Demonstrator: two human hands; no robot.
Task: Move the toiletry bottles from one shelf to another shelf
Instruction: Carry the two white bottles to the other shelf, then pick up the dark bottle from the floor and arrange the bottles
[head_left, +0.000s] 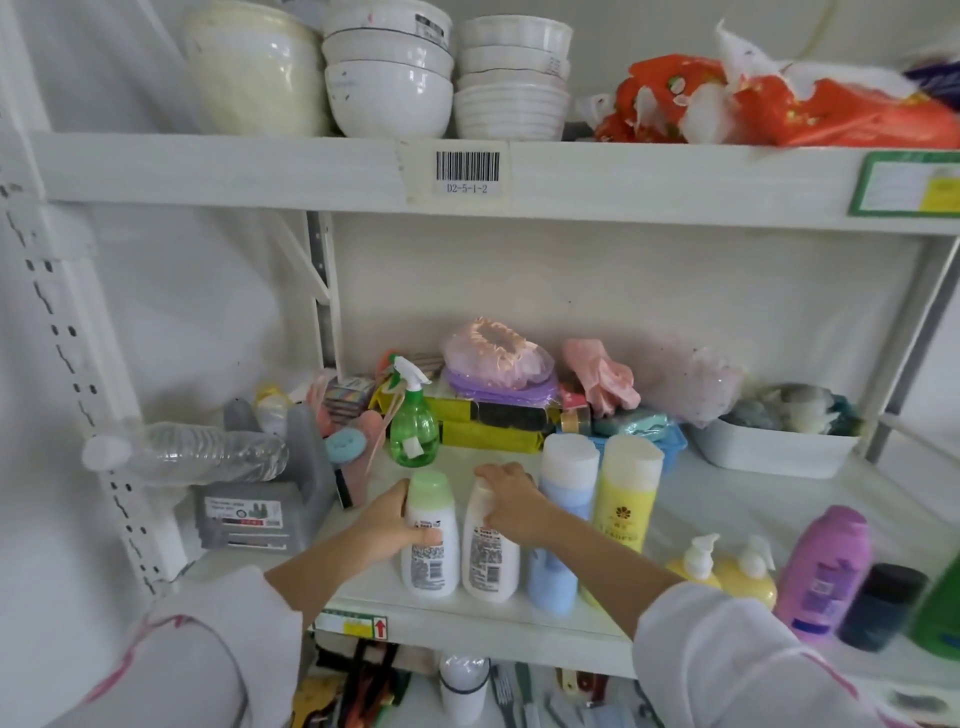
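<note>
You are wrapping your left hand (387, 527) around the green-capped white bottle (430, 535) on the middle shelf (467, 626), at about 6 o'clock in view; your right hand (511, 501) is closing over the top of the white bottle (491, 558) just beside it; toward 4 o'clock the blue bottle (563, 512), yellow bottle (626, 493), pump bottles (722, 569) and purple bottle (828, 569) are standing untouched; I judge you are either setting down or lifting, so progress is unclear.

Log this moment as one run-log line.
stage: grasping | left hand: gripping green-capped white bottle | right hand: on top of second white bottle | both upright on middle shelf
</note>
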